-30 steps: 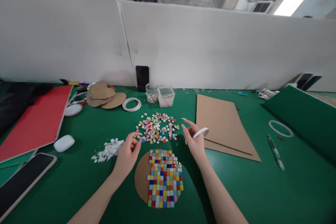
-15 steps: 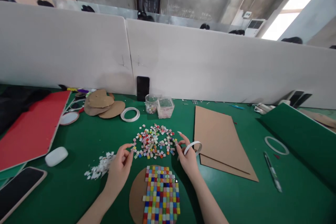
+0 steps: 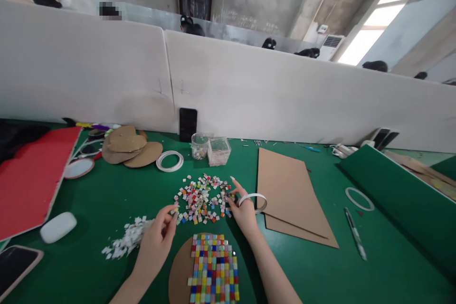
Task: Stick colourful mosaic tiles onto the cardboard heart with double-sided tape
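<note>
A loose heap of small coloured mosaic tiles (image 3: 199, 199) lies on the table. At its left edge the thumb and forefinger of my left hand (image 3: 156, 237) pinch a small tile (image 3: 174, 211). My right hand (image 3: 244, 211) reaches to the heap's right edge, its thumb and fingers close together at the tiles; whether a tile is between them is unclear. A narrow roll of white tape (image 3: 262, 203) hangs looped over that hand's fingers. Below the heap, a round cardboard disc (image 3: 180, 270) has rows of glossy tiles (image 3: 213, 270) covering its right part, with bare cardboard on the left.
White paper scraps (image 3: 130, 237) lie beside my left hand. Behind the heap stand two clear containers (image 3: 219, 152) and a phone (image 3: 187, 125) against the partition. Cardboard sheets (image 3: 292, 190) and a pen (image 3: 355, 233) are at right, cardboard discs (image 3: 144, 154) and a tape roll (image 3: 170, 161) at left.
The whole view has shifted slightly, moving the scene left and a little down. Both hands stay at the tile heap's edges, with the tape roll still on the right fingers.
</note>
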A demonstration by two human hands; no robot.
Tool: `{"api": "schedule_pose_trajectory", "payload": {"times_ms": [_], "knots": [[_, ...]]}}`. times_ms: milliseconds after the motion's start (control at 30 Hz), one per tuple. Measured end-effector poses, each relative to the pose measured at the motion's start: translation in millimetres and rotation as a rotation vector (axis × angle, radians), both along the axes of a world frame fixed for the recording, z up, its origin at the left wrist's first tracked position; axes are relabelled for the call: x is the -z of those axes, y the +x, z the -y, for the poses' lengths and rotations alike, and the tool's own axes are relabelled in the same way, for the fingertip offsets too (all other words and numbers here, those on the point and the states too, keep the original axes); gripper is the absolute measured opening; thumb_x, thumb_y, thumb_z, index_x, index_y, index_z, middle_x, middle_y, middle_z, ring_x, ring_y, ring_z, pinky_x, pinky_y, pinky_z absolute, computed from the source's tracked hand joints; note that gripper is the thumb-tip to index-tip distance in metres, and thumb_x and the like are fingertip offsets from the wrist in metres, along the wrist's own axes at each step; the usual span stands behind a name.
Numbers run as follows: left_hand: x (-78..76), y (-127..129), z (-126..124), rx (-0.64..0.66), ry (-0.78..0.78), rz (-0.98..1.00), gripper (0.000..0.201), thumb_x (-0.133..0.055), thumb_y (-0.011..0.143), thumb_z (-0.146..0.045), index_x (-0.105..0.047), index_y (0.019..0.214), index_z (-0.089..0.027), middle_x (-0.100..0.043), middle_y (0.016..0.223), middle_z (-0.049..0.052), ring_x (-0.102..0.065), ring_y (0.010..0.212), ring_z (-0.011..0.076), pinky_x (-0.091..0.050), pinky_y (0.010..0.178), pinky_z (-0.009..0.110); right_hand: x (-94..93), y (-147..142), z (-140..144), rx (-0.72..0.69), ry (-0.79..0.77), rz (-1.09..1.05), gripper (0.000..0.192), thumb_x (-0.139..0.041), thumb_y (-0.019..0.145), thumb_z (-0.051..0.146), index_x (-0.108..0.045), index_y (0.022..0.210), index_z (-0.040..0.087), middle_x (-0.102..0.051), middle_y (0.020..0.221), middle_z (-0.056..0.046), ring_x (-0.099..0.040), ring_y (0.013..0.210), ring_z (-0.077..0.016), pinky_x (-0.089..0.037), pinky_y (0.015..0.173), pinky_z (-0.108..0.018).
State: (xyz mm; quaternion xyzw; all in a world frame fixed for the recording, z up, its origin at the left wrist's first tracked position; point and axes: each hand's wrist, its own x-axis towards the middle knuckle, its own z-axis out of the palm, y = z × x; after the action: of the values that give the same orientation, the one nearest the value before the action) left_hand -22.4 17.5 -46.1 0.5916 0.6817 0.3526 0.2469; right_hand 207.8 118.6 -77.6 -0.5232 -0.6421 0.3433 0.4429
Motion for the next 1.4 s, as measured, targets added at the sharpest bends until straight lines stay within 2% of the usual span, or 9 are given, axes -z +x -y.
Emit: {"api": "schedule_pose_trajectory", "payload": {"times_ms": [200,367,467,567,700,1000,1067,1167,1400], "knots": [[-1.5,2.8,0.7,0.028,-0.010,0.026,0.033,-0.032,0.088,-0.043,-0.040,0.112,-0.022,-0.050,0.060,-0.003,-0.050,0.047,0.0147,-0.038,0.045,0.024,-5.0,-7.0,-4.9,0.017,-0.068,-0.079,0.043,-0.059,0.069,0.020,-0.059,0.112,0.023,-0.055,0.071,0.002,-0.044,0.050,-0.0111,-0.038,0.050,-0.024],[-4.3,5.4,2.5,0.025,0.006,0.050,0.034,-0.034,0.087,-0.044,-0.042,0.110,-0.021,-0.050,0.059,-0.004,-0.050,0.047,0.0141,-0.038,0.044,0.023,-15.4,-8.5,-3.8,0.053,-0.133,-0.229,0.028,-0.063,0.069,0.034,-0.063,0.093,0.019,-0.058,0.069,-0.001,-0.049,0.055,-0.0135,-0.037,0.046,-0.023],[-5.9,8.9,3.8,0.032,-0.003,0.077,0.031,-0.034,0.087,-0.043,-0.043,0.108,-0.021,-0.050,0.059,-0.004,-0.050,0.047,0.0137,-0.037,0.045,0.023,-27.7,-10.3,0.2,0.031,-0.205,-0.348,0.032,-0.062,0.070,0.044,-0.063,0.083,0.016,-0.054,0.062,0.001,-0.039,0.044,-0.0084,-0.027,0.038,-0.020],[-10.1,13.7,5.1,0.060,-0.010,0.124,0.031,-0.034,0.087,-0.042,-0.044,0.108,-0.022,-0.049,0.059,-0.003,-0.049,0.047,0.0139,-0.036,0.044,0.023,-43.0,-13.5,8.1,-0.025,-0.278,-0.463,0.038,-0.060,0.071,0.049,-0.062,0.086,0.014,-0.037,0.046,0.008,-0.022,0.036,-0.0046,-0.018,0.036,-0.020],[-21.0,19.8,6.4,0.106,0.016,0.153,0.032,-0.034,0.087,-0.041,-0.044,0.110,-0.021,-0.050,0.060,-0.003,-0.048,0.047,0.0141,-0.037,0.044,0.023,-61.5,-17.6,22.8,-0.104,-0.341,-0.576,0.036,-0.059,0.074,0.048,-0.060,0.087,0.014,-0.026,0.041,0.012,-0.016,0.036,-0.0043,-0.016,0.037,-0.020],[-54.4,48.5,-12.1,0.320,-0.002,0.152,0.041,-0.032,0.089,-0.040,-0.038,0.126,-0.022,-0.058,0.073,-0.001,-0.052,0.053,0.0126,-0.040,0.051,0.023,-76.8,-29.4,43.3,-0.224,-0.410,-0.643,0.028,-0.064,0.072,0.042,-0.056,0.083,0.018,-0.036,0.047,0.010,-0.024,0.035,-0.0036,-0.014,0.035,-0.019],[-57.4,55.2,-22.1,0.309,0.031,0.099,0.040,-0.032,0.089,-0.041,-0.047,0.120,-0.021,-0.061,0.077,0.002,-0.057,0.062,0.0151,-0.043,0.056,0.025,-79.5,-32.8,44.2,-0.230,-0.423,-0.640,0.028,-0.065,0.070,0.041,-0.055,0.085,0.019,-0.041,0.049,0.009,-0.029,0.036,-0.0041,-0.017,0.035,-0.018],[-58.8,61.1,-36.0,0.317,0.088,0.027,0.036,-0.032,0.090,-0.039,-0.062,0.097,-0.019,-0.065,0.084,0.005,-0.059,0.075,0.0175,-0.045,0.066,0.027,-82.6,-36.2,44.3,-0.202,-0.436,-0.646,0.030,-0.068,0.068,0.039,-0.053,0.086,0.020,-0.047,0.051,0.008,-0.033,0.037,-0.0048,-0.021,0.035,-0.018],[-56.3,65.9,-47.9,0.236,0.199,-0.174,0.032,-0.032,0.091,-0.031,-0.061,0.097,-0.019,-0.065,0.091,0.006,-0.059,0.084,0.0181,-0.045,0.071,0.027,-78.6,-40.4,43.6,-0.112,-0.505,-0.717,0.031,-0.067,0.067,0.041,-0.051,0.085,0.021,-0.042,0.045,0.010,-0.036,0.037,-0.0064,-0.021,0.036,-0.018]]}}
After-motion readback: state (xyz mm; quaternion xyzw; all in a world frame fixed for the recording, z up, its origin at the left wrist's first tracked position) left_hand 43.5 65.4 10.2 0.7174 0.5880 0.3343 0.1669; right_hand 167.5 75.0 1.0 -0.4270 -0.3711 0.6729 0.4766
